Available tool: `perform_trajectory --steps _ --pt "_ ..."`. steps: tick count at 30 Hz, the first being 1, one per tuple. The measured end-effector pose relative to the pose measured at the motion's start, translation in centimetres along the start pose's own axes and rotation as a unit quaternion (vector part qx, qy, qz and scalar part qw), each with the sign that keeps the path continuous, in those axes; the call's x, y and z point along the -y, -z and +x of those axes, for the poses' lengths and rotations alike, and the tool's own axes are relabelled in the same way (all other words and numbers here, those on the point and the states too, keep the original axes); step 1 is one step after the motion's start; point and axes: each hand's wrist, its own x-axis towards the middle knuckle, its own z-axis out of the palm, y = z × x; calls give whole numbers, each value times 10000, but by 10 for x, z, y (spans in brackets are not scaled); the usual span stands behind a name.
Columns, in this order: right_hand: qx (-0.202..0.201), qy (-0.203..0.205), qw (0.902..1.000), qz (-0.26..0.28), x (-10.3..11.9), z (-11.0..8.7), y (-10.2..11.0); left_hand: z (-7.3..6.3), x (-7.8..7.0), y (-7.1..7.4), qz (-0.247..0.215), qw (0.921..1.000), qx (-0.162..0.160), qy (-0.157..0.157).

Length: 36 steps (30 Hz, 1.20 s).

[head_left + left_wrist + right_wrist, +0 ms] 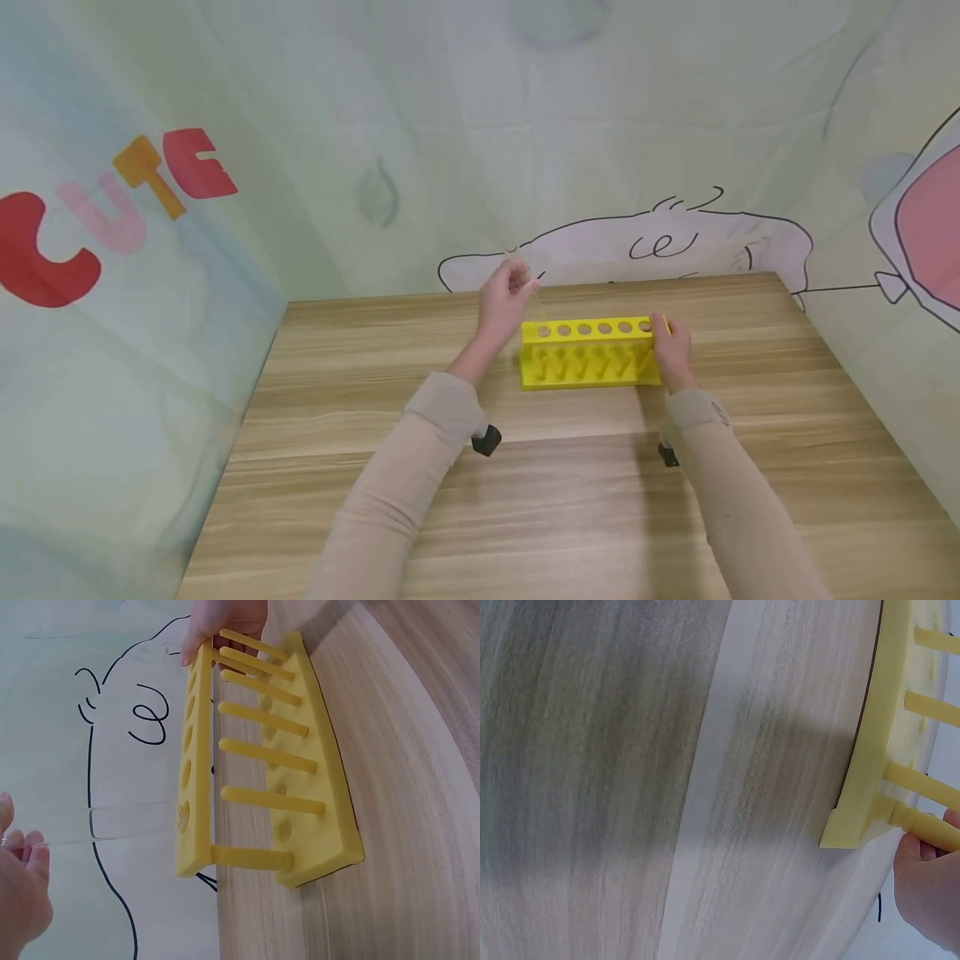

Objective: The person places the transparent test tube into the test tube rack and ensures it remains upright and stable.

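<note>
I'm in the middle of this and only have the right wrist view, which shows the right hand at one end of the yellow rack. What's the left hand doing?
Observer: The left hand holds a clear tube above the level of the rack.
Operator: Good. Which hole is the tube's lower end at?
Observer: It is at the end hole, the one farthest from the right hand; how far in, if at all, I can't tell.
</note>
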Motion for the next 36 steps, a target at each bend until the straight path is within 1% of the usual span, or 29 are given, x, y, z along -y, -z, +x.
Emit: perform_trajectory --steps 7,12,17,24,36 --pt "33 40 10000 -21 -2 0 0 -3 1 -4 101 9999 8 25" --pt "40 53 10000 -3 -2 0 0 -3 3 -6 139 9999 -11 -76" --pt "71 48 10000 10 -2 0 0 -4 3 -9 164 9998 40 -141" --pt "80 60 9999 34 -2 1 1 -6 2 -12 360 9989 88 -271" --pt "159 86 9998 -45 -3 0 1 -6 4 -17 602 9976 209 -269"
